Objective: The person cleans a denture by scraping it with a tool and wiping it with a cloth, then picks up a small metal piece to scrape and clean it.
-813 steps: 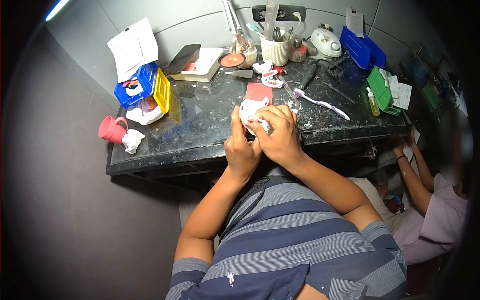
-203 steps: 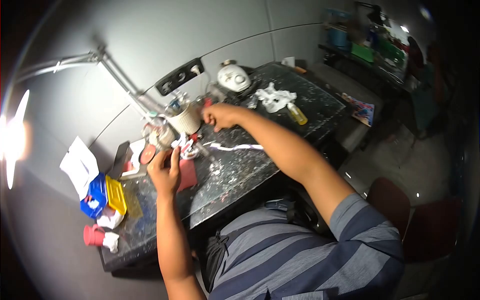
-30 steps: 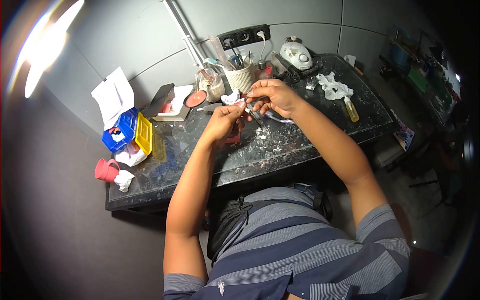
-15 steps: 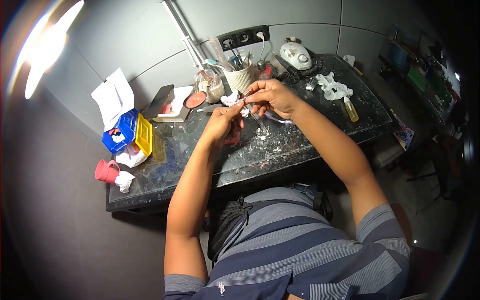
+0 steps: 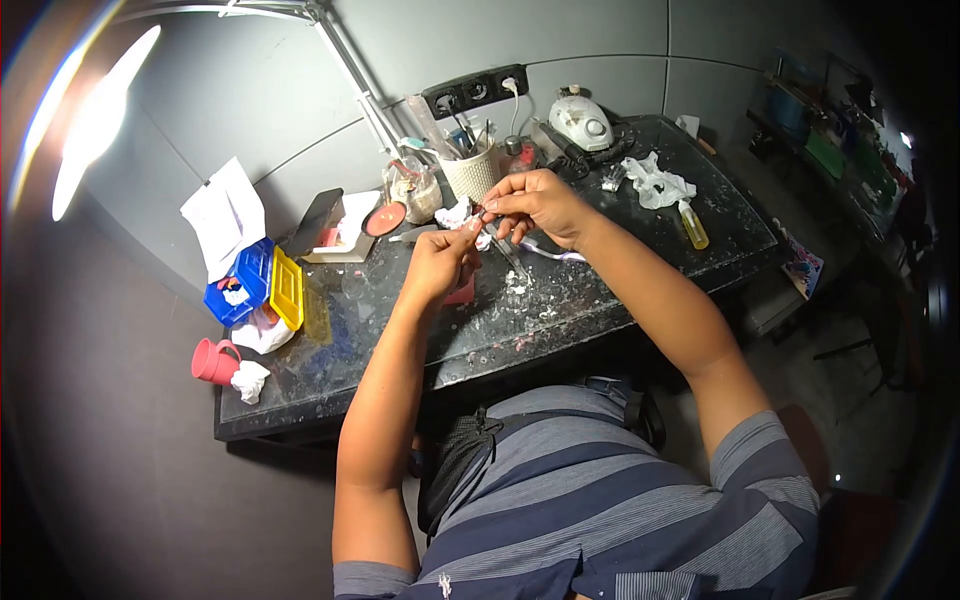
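Over the middle of the dark, stained desk [image 5: 400, 335], my left hand [image 5: 440, 265] and my right hand [image 5: 543, 208] meet at the fingertips. Both hands are closed in a pinch around something small, and I cannot tell what it is. Below the hands lies a slim tool [image 5: 510, 254] pointing towards white crumbs [image 5: 518, 286] on the desk. A purple-and-white toothbrush-like handle [image 5: 552, 253] shows under my right wrist. Behind the fingers is crumpled white tissue [image 5: 452, 215], and a red flat piece [image 5: 461, 292] sits beside my left hand.
A textured cup [image 5: 472, 177] of tools stands at the back, near a white machine [image 5: 582, 125] with a dial. To the left are a blue-and-yellow box [image 5: 285, 290], a pink mug [image 5: 213, 362] and an open case [image 5: 345, 228]. A yellow bottle [image 5: 693, 228] lies on the right.
The view has tilted up slightly, so the desk sits lower and more lamp arm shows. The hands stay together at the fingertips, with my right fingers slightly shifted.
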### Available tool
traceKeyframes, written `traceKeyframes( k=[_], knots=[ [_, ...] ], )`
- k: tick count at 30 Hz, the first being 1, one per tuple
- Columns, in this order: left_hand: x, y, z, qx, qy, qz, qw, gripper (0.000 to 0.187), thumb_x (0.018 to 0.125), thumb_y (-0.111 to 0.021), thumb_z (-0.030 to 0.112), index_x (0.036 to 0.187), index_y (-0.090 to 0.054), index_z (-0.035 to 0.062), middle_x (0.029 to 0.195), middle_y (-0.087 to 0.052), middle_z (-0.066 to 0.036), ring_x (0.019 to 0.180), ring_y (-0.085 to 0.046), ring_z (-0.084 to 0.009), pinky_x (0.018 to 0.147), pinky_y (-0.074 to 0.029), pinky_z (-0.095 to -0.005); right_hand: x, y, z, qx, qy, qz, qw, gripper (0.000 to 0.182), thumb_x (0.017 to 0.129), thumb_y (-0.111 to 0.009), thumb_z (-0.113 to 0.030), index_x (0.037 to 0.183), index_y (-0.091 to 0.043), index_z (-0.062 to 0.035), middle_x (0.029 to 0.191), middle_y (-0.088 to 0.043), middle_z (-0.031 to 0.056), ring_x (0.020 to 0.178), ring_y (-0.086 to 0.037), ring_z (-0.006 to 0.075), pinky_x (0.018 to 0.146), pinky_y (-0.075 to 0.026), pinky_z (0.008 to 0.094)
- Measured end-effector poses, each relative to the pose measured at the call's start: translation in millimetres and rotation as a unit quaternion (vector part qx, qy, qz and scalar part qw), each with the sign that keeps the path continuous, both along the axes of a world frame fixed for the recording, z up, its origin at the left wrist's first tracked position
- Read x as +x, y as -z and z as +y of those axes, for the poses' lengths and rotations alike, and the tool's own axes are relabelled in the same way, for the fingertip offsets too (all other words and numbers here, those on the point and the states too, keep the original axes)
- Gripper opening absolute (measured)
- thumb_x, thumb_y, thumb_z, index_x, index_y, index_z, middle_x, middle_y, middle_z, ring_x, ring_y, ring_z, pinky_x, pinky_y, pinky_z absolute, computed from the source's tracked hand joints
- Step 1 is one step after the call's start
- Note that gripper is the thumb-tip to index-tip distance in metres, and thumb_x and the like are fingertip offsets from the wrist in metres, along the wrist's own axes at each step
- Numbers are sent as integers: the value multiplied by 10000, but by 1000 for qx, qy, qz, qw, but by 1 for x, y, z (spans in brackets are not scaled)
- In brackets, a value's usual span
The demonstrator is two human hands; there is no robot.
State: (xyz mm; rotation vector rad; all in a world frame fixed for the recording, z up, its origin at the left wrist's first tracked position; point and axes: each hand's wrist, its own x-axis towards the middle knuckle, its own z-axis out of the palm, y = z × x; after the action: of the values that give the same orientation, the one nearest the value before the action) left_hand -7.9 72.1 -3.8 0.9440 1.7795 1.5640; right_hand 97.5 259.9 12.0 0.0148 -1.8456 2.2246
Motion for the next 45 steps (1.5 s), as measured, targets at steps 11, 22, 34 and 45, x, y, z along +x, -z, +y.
traceKeyframes(
  k=[11, 22, 34, 45],
  knots=[
    [-3, 8, 2, 3, -3, 10, 1000, 492, 998, -589, 356, 655, -612, 5, 520, -467, 20, 422, -372, -61, 404, -239, -233, -4, 4, -1, 48, 16, -13, 999, 185, 935, -643, -121, 1027, -630, 38, 925, -705, 141, 658, -694, 143, 499, -541, 213],
    [-6, -5, -4, 13, -62, 23, 998, 453, 988, -604, 369, 735, -666, -2, 521, -450, 33, 436, -354, -57, 426, -238, -234, 0, 6, 33, 260, 188, -141, 937, 159, 871, -642, -96, 928, -644, 52, 816, -700, 128, 564, -666, 153, 435, -519, 253],
    [-9, -5, -8, -24, -2, 14, 1000, 393, 1018, -554, 307, 857, -721, -10, 570, -569, -21, 449, -424, -62, 431, -287, -228, 3, -3, 17, 144, 94, -34, 985, 172, 917, -662, -124, 991, -653, 31, 892, -707, 107, 588, -654, 113, 474, -518, 215],
    [0, -8, -7, -36, 74, -44, 996, 367, 1027, -535, 314, 928, -707, 5, 584, -529, 2, 462, -404, -47, 443, -270, -220, -4, 6, 4, 32, 12, -35, 999, 173, 933, -644, -121, 1037, -649, 18, 951, -695, 94, 643, -667, 108, 493, -531, 201]
  ],
)
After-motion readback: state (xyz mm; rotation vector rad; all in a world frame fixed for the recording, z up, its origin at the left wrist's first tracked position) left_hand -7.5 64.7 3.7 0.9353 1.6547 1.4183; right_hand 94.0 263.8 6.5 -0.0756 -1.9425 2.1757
